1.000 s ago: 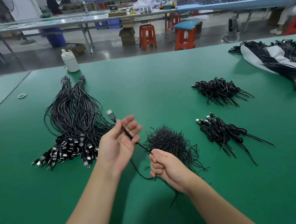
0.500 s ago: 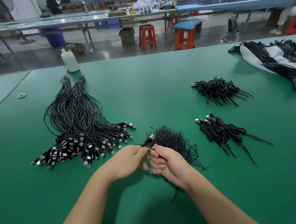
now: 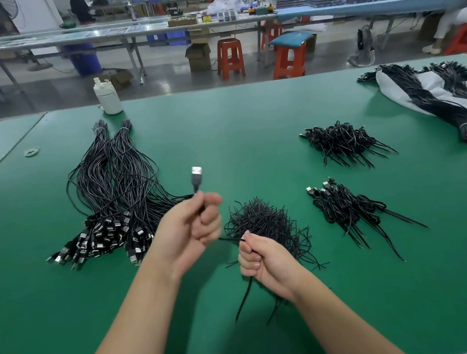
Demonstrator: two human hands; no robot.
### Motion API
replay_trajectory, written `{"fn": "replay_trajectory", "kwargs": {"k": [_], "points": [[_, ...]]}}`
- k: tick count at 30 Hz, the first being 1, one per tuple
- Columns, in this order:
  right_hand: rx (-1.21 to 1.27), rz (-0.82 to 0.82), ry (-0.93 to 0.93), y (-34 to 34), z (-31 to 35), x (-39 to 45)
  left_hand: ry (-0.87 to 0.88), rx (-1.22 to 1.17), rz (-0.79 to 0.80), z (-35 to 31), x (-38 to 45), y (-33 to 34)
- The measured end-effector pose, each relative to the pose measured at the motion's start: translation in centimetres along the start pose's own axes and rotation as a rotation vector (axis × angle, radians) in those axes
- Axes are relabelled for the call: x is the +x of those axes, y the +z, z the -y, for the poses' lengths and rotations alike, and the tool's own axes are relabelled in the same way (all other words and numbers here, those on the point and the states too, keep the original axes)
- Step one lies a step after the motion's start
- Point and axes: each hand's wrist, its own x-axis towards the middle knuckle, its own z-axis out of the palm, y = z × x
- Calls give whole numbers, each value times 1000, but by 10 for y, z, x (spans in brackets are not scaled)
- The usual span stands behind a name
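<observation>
Raised since earlier, left hand (image 3: 194, 229) grips the cable (image 3: 197, 177), right hand (image 3: 260, 260) its tail, tie pile (image 3: 265, 219) just behind.

Two bare forearms end in a bare left hand (image 3: 187, 232) and right hand (image 3: 263, 256).

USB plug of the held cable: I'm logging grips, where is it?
In the head view, the USB plug stands above the left hand gripping its cable, right of the cable bundle and left of the twist-tie pile.
</observation>
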Motion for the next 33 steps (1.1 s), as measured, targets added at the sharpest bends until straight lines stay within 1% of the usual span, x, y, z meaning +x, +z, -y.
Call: {"fn": "replay_trajectory", "kwargs": {"k": [2,3,5,6,8,10,11,12,16,20,22,23,24,27,30,32,33], "points": [[47,5,10,-5,6,1,-91,346,201,-3,-9,-2],[57,11,13,-7,10,1,-156,524,268,-5,-12,-2],[65,25,11,-9,15,2,-303,812,311,-4,-16,-1],[73,27,7,-9,17,2,-366,935,293,-1,-16,1],[82,22,-2,-8,20,3,-426,1205,187,9,-14,6],[35,23,-15,-7,25,3,-382,1427,39,21,-10,5],[-7,32,-26,-6,27,2,-348,1441,-26,25,-8,4],[-49,47,-39,-4,28,1,-315,1376,-81,29,-7,2],[-238,101,-84,2,27,-6,-144,885,-236,43,-5,0],[-534,78,-102,8,24,-12,-25,262,-322,52,4,1],[-651,37,-84,8,20,-12,-7,32,-330,48,6,3],[-697,10,-84,8,19,-12,-5,-9,-319,46,6,4],[-749,-12,-93,8,19,-11,-6,-1,-306,45,5,6],[-882,-28,-126,12,22,-11,3,106,-287,45,1,12],[-962,-83,-157,13,23,-11,20,130,-305,44,3,16],[-924,-57,-164,15,23,-12,24,131,-321,44,4,18],[-848,-17,-166,16,23,-12,23,132,-316,45,4,19]]}}
